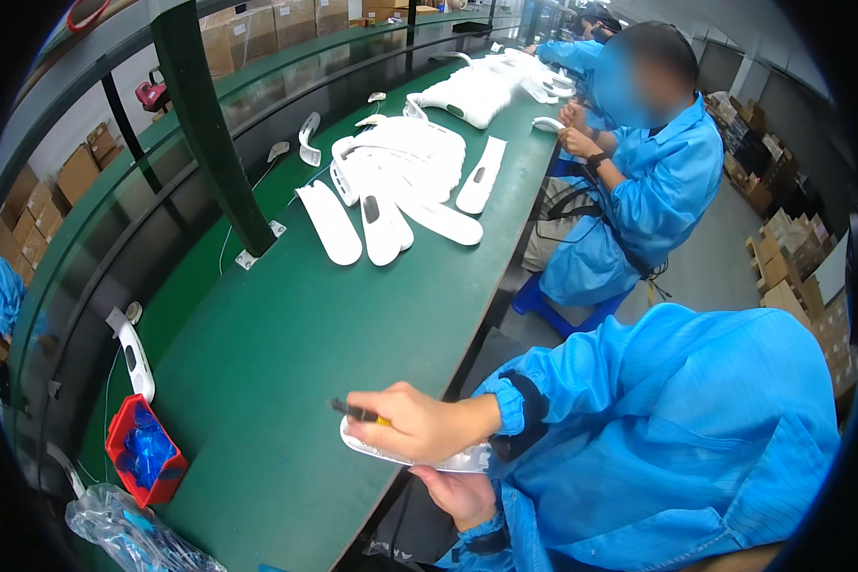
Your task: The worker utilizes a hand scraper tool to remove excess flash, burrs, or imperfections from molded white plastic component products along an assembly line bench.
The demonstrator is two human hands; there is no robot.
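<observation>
One long white plastic shell (462, 462) is at the near edge of the green workbench (296, 362); my left hand (464, 498) is clamped on it from below. My right hand (410, 419), above it, is closed around a thin black-and-yellow tool (357, 412). Across the surface stands a red bin (169, 486) with blue pieces (148, 446). Farther along, white shells (405, 157) lie heaped. A co-worker (658, 181) sits by the bench; cardboard boxes (243, 43) are stacked behind.
</observation>
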